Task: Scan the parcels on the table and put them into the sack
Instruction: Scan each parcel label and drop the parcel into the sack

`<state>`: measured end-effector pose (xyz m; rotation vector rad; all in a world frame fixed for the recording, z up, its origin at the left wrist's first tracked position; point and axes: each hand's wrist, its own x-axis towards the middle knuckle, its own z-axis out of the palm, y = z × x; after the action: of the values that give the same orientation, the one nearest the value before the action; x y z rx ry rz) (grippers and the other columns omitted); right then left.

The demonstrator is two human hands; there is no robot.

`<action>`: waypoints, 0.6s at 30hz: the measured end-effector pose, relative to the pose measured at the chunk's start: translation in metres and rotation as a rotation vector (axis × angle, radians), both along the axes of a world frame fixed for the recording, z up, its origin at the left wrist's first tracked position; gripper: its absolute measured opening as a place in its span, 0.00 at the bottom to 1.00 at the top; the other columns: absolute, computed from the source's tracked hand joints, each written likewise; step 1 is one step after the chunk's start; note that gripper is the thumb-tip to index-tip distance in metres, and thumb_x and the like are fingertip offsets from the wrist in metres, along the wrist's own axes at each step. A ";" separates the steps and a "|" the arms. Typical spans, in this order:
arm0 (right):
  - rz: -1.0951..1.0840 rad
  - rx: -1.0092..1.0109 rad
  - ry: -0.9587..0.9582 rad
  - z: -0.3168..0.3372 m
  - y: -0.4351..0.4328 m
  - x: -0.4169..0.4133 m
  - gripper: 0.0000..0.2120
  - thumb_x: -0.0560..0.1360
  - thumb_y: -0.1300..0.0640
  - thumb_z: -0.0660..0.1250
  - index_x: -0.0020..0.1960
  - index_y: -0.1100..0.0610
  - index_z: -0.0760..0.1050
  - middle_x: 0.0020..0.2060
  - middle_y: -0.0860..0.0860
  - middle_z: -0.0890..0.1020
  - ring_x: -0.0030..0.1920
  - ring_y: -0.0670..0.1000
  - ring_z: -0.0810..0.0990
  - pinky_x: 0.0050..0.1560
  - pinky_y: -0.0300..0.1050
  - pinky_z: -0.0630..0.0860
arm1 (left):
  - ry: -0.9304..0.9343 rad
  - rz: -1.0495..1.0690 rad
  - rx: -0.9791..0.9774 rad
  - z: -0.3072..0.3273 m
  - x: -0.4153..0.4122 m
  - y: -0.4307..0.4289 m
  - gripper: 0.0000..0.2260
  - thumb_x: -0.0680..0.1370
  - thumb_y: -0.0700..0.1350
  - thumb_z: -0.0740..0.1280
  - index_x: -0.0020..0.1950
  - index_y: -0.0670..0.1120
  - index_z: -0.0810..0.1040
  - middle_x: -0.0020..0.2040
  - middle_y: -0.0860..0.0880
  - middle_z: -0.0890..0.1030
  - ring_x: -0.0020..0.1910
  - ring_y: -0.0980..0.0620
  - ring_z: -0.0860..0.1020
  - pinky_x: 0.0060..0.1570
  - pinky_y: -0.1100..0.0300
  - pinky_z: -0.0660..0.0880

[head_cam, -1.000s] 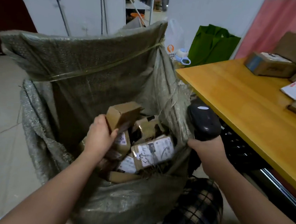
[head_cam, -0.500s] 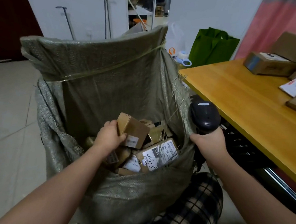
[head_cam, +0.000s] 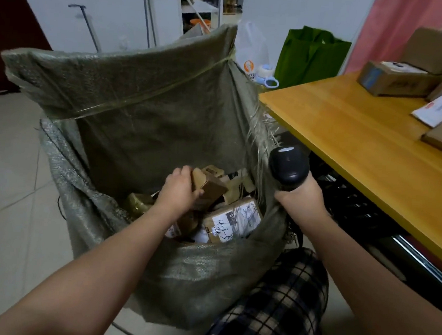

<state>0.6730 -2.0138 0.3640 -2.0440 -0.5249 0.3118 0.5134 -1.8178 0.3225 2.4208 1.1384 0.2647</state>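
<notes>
L hand [head_cam: 180,190], fingers curled round a small box [head_cam: 209,190], has sunk deeper into the sack [head_cam: 141,91], so release looks imminent; R hand [head_cam: 301,201] grips the scanner [head_cam: 288,166].

Parcel-sorting room — sack [head_cam: 131,87], parcels [head_cam: 393,80], scanner [head_cam: 289,169]

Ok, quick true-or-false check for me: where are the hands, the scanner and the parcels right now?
The left hand grips a small cardboard box inside the sack. True.
The right hand is empty. False: it holds the black scanner.
The table is bare. False: several parcels lie on it at the right.
A parcel with a handwritten label lies in the sack. True.
</notes>
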 end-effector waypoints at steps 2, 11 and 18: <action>-0.018 0.018 -0.027 0.001 -0.013 0.004 0.30 0.66 0.62 0.74 0.66 0.53 0.70 0.44 0.44 0.76 0.49 0.50 0.75 0.49 0.44 0.70 | -0.052 -0.051 0.052 0.012 0.014 -0.009 0.25 0.77 0.48 0.68 0.71 0.44 0.66 0.66 0.42 0.70 0.65 0.42 0.69 0.65 0.50 0.67; -0.192 0.142 0.112 0.051 -0.130 0.049 0.06 0.71 0.63 0.70 0.47 0.62 0.76 0.26 0.52 0.81 0.26 0.52 0.80 0.32 0.48 0.78 | -0.313 -0.460 0.123 0.083 0.120 -0.097 0.18 0.78 0.47 0.66 0.67 0.44 0.72 0.61 0.44 0.74 0.62 0.45 0.71 0.64 0.52 0.68; -0.416 0.215 0.077 0.098 -0.231 0.089 0.05 0.70 0.63 0.70 0.39 0.62 0.75 0.23 0.54 0.75 0.22 0.51 0.76 0.23 0.41 0.73 | -0.325 -0.778 0.085 0.102 0.238 -0.208 0.19 0.79 0.50 0.64 0.68 0.46 0.70 0.63 0.46 0.72 0.63 0.45 0.69 0.60 0.55 0.65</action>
<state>0.7618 -2.2444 0.4619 -1.8673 -0.0743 0.0785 0.7516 -2.0260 0.4247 2.5597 0.0143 0.4259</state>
